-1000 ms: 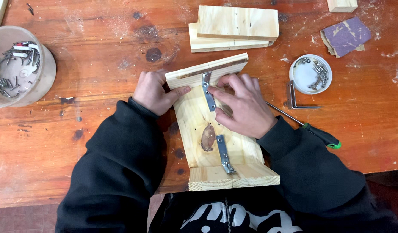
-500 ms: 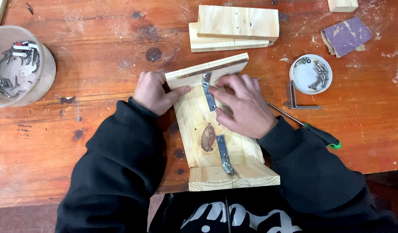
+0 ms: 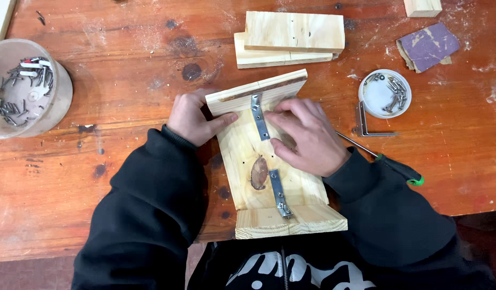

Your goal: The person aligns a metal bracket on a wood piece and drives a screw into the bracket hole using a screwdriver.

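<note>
A pale pine board assembly [image 3: 242,156] lies on the workbench, with a wooden end piece at each end. My left hand [image 3: 191,119] grips the far end piece at its left corner. My right hand [image 3: 307,134] presses flat on the board, fingertips against a metal angle bracket [image 3: 259,115] at the far joint. A second metal bracket [image 3: 278,193] sits at the near joint, beside a dark knot [image 3: 259,172] in the wood.
Two stacked wood blocks [image 3: 291,37] lie beyond the board. A white dish of screws [image 3: 385,92], a loose angle bracket [image 3: 366,126] and a green-tipped screwdriver [image 3: 393,166] are to the right. A round tub of screws [image 3: 25,91] stands far left; purple sandpaper [image 3: 428,45] far right.
</note>
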